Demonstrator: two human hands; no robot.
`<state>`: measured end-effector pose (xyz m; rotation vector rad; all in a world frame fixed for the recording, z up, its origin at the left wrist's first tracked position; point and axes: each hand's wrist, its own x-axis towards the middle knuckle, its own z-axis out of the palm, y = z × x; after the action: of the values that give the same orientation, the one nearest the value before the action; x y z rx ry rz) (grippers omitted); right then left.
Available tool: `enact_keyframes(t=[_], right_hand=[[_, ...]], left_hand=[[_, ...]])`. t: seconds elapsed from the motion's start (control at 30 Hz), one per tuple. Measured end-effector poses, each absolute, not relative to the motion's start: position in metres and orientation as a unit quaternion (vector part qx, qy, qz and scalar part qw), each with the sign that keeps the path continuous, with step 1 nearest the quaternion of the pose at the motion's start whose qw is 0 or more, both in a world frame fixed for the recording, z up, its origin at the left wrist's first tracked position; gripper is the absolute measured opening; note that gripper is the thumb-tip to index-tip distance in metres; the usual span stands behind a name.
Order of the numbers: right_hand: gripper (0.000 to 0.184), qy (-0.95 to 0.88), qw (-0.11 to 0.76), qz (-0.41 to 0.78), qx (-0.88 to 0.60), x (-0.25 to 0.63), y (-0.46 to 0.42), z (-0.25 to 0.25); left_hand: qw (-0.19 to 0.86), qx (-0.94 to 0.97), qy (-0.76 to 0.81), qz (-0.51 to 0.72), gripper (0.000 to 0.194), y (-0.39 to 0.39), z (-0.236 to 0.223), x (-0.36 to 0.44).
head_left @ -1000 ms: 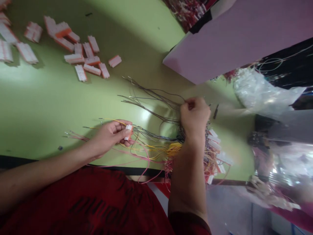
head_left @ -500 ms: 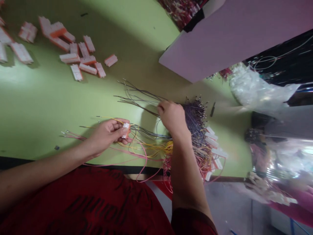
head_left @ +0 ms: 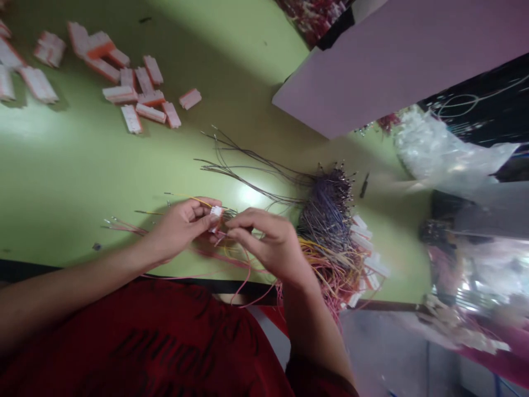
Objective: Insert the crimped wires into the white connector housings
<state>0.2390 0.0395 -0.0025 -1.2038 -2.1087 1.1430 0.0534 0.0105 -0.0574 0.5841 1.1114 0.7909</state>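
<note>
My left hand point(head_left: 182, 223) pinches a small white and orange plug connector housing point(head_left: 215, 215) between thumb and fingers. Yellow, pink and dark wires run out of the housing toward the right. Close beside it, my right hand point(head_left: 266, 237) has its thumb and forefinger pressed together on a thin wire point(head_left: 222, 235), whose colour is hard to make out. Part of the housing and the wires behind it are hidden by my fingers. Several loose dark wires point(head_left: 248, 165) lie just beyond both hands.
A thick bundle of dark wires point(head_left: 326, 204) lies to the right, with pink and yellow wires point(head_left: 330, 262) in front. Several white and orange housings point(head_left: 151, 113) are scattered at the upper left. A pale box-like panel point(head_left: 372, 77) juts over the green table point(head_left: 103, 165). Clear plastic bags point(head_left: 438, 149) sit at right.
My right hand has come from the loose dark wires, left and toward me, to the housing in my left hand. The left hand keeps its hold almost in place.
</note>
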Motion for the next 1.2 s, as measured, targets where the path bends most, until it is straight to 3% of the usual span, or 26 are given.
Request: enact_keyframes(t=[0.27, 0.63, 1.2], right_hand=[[0.01, -0.751, 0.263, 0.334, -0.505, 0.239, 0.013, -0.026], [0.016, -0.807, 0.197, 0.179, -0.528, 0.232, 0.009, -0.021], [0.021, -0.832, 0.208, 0.103, -0.503, 0.229, 0.003, -0.02]], left_hand=[[0.768, 0.238, 0.489, 0.338, 0.045, 0.01, -0.052, 0.051], [0.799, 0.169, 0.451, 0.361, 0.034, 0.009, -0.054, 0.049], [0.804, 0.159, 0.446, 0.36, 0.028, 0.009, -0.054, 0.05]])
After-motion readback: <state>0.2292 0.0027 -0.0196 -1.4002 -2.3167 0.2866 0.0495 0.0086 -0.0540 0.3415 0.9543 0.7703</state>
